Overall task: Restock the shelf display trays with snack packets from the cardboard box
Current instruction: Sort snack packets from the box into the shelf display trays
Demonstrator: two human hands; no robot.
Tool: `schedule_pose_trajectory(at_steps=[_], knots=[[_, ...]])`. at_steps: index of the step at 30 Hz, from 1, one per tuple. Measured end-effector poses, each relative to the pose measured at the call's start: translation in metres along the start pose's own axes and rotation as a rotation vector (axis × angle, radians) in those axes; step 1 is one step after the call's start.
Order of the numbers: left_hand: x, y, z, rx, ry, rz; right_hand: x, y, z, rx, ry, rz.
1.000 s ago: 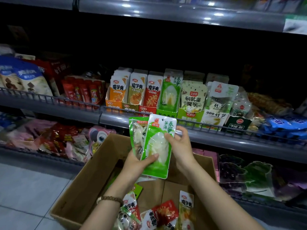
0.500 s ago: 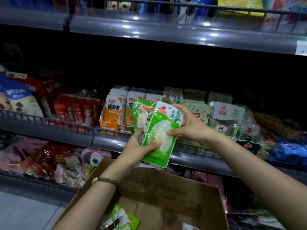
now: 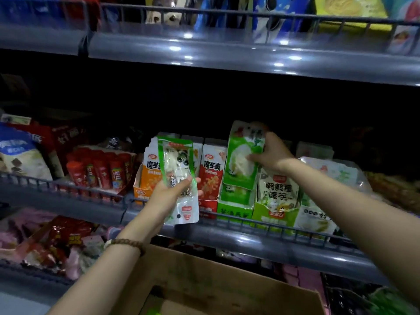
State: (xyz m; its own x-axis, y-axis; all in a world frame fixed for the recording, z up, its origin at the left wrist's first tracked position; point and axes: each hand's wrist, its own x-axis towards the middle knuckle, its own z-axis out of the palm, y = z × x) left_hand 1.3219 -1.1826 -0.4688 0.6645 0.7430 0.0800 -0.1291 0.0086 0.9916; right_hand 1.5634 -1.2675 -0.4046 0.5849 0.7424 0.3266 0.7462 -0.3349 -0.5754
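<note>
The fingers (image 3: pixel 256 158) of the right hand (image 3: pixel 271 153) are closed around a green plastic snack packet with a white food picture (image 3: pixel 242 160), thumb on its front face and the other fingers behind its upper right edge. The packet stands nearly upright, leaning slightly right, directly above the green cardboard display tray (image 3: pixel 234 212), its lower edge overlapping the matching green packets already standing in that tray. The fingers (image 3: pixel 186 181) of the left hand (image 3: pixel 169 196) grip a second packet, green-edged with a clear window showing pale contents (image 3: pixel 178 178), pinched around its middle and held upright. This one hangs in front of the orange cardboard tray of konjac packets (image 3: pixel 145 178), two trays left of the green tray, with its lower end dropping below the shelf's wire front rail (image 3: pixel 261 223). A brown beaded bracelet (image 3: pixel 127 244) circles the left wrist.

Between the orange tray and the green tray stands a red tray of red-and-white packets (image 3: pixel 211 176). Just right of the green tray sits a lighter green tray of white quail-egg konjac packets (image 3: pixel 278 192). Further left of the green tray, red stick packs (image 3: pixel 100 171) fill the same grey metal shelf (image 3: pixel 250 244). Below the green tray, at the lower edge of the view, lies the open brown cardboard box (image 3: pixel 204 283); its contents are mostly out of view.
</note>
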Motion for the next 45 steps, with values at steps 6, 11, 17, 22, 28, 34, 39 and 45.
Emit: schedule_pose_trajectory(at_steps=[6,11,17,22,28,34,39,45], knots=[[0.003,-0.016,-0.004,-0.02,-0.03,-0.051,0.002,0.013,0.02,-0.156,-0.006,-0.062],[0.003,-0.029,-0.003,0.005,0.033,-0.07,0.001,0.018,0.021,-0.392,0.02,-0.138],[-0.007,-0.029,0.002,-0.03,0.041,-0.083,0.004,0.021,0.024,-0.565,0.04,-0.214],[-0.015,-0.019,-0.002,-0.024,0.069,-0.093,-0.007,0.004,0.016,-0.562,0.094,-0.213],[-0.035,0.005,0.013,-0.024,0.086,0.044,-0.084,-0.046,0.008,0.345,-0.098,-0.046],[-0.063,0.019,0.036,-0.017,0.118,0.147,-0.154,-0.047,0.0,0.708,-0.417,0.296],[-0.084,0.028,0.033,-0.196,0.055,0.096,-0.171,-0.025,-0.041,0.941,-0.193,0.393],[-0.107,0.025,0.071,-0.073,-0.173,-0.014,-0.182,-0.006,-0.071,1.308,0.061,0.449]])
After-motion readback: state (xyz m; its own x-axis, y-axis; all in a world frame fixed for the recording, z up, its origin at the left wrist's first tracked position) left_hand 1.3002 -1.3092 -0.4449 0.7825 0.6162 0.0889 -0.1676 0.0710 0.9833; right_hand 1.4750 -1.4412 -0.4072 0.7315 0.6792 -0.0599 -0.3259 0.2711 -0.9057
